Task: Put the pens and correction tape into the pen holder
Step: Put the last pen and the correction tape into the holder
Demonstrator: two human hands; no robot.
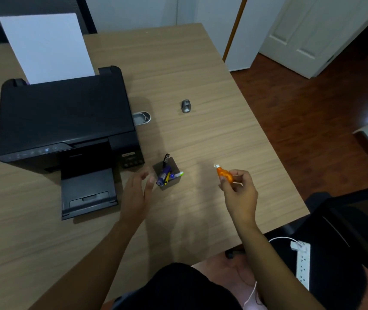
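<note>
We read no brand or label anywhere; the small markings on the black inkjet printer (66,121) are too blurred to make out. A white sheet of paper (46,48) stands in its rear feed. Just right of the printer's front corner sits the dark square pen holder (167,173) on the wooden desk (201,86), with several pens (164,175) already standing in it, purple, yellow and a green-tipped one among them. Our left hand (137,193) hovers just left of the holder, palm turned inward, fingers spread loosely and holding nothing. Behind the holder, well apart, lie a small oval metal tin (141,118) against the printer's side and a grey sharpener-like object (186,106). Right of the holder, our right hand (237,190) is raised off the desk, thumb and fingertips pinched around the orange correction tape (224,174), its white tip pointing up and left, toward the holder.
</note>
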